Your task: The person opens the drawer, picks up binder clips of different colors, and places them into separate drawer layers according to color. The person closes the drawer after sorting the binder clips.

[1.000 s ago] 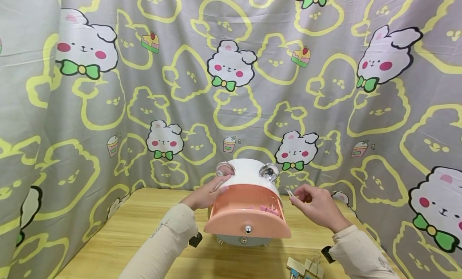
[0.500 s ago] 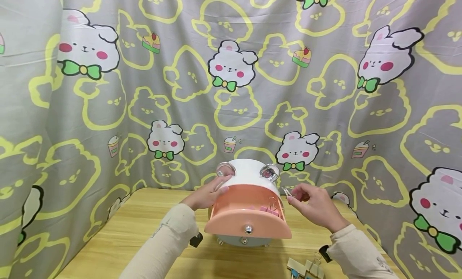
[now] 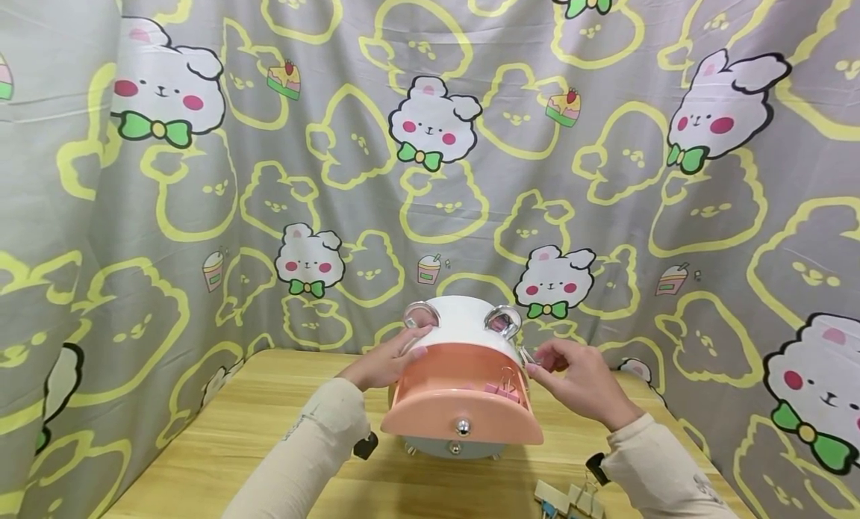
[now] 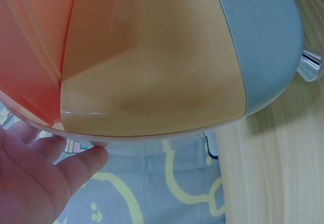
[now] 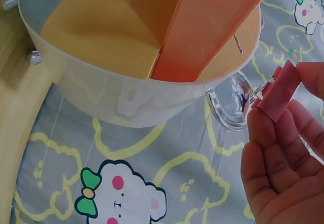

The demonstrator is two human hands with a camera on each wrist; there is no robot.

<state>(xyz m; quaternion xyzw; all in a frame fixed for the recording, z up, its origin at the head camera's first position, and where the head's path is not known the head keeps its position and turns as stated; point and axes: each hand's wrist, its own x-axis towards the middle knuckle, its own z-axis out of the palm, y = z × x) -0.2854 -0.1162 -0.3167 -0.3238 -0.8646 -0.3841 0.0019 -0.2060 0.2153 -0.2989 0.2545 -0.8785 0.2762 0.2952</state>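
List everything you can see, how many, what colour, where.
Table: one, pale wood, foreground
Curtain: one, patterned grey, behind table
Chest: one, white, on table
Ears: two, silver, on chest
Feet: several, silver, under chest
Top drawer: one, coral, pulled out
Middle drawer: one, yellow, beneath it
Bottom drawer: one, grey-blue, lowest
Knobs: two visible, silver, drawer fronts
Drawer clips: count unclear, pink, inside top drawer
Table clips: several, yellow and blue, right foreground
Held clip: one, pinkish red, beside chest
Sleeves: two, cream, left and right
Gadgets: two, black, near sleeve ends
Left hand: one, touching chest's left side
Right hand: one, fingers pinching held clip
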